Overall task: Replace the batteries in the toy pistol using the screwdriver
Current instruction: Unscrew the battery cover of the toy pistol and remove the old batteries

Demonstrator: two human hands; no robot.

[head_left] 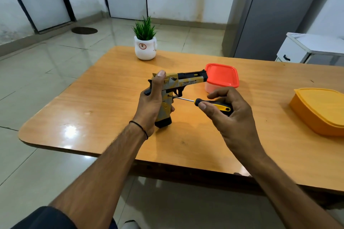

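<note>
A yellow, grey and black toy pistol (183, 81) stands with its black grip base on the wooden table (104, 98), barrel pointing right. My left hand (151, 101) grips the back of the pistol and its handle, thumb up on the slide. My right hand (229, 112) holds a screwdriver (216, 105) with a black and yellow handle, pinched between thumb and fingers. Its thin metal shaft runs left and the tip touches the side of the pistol's grip just below the trigger.
A clear box with a red lid (221, 76) stands just behind the pistol's muzzle. An orange lidded box (320, 109) lies at the table's right. A white pot with a green plant (145, 46) stands at the far edge. The tiled floor surrounds the table.
</note>
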